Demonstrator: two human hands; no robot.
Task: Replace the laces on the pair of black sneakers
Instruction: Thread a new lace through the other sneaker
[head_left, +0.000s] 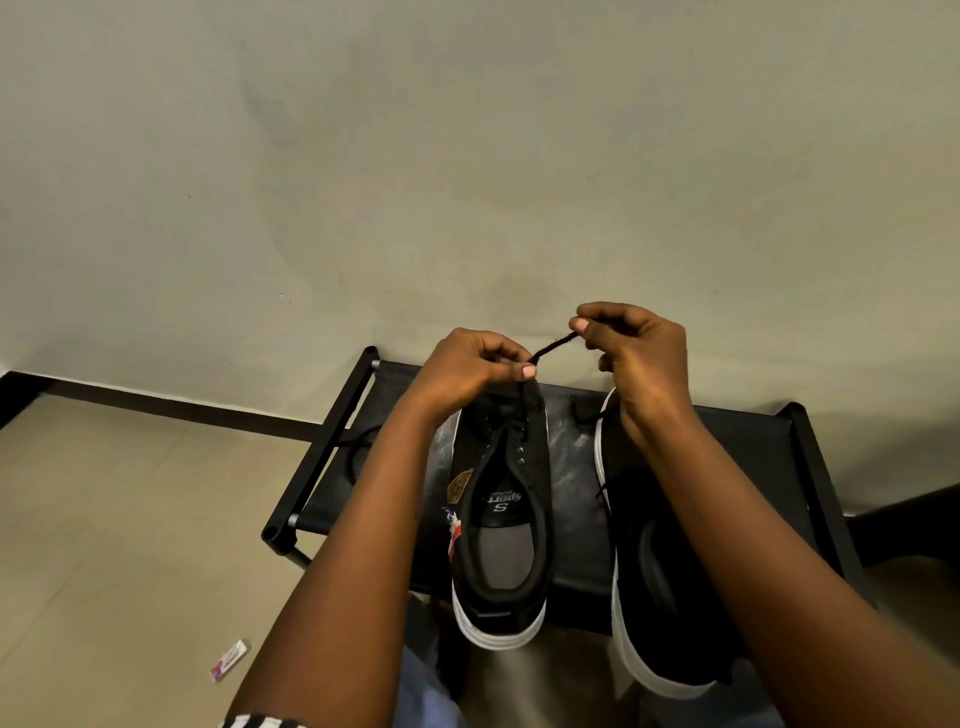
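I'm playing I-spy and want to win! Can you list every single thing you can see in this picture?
sneakers: 2, black with white soles; left sneaker, right sneaker, side by side on the rack
lace: 1, black, stretched between both hands above the left sneaker
loose lace: 1, black, on the rack's left end
rack: 1, black, against the wall
small packet: 1, white and purple, on the floor, left
wall: 1, cream
floor: beige tiles
left hand: pinches the lace
right hand: pinches the lace
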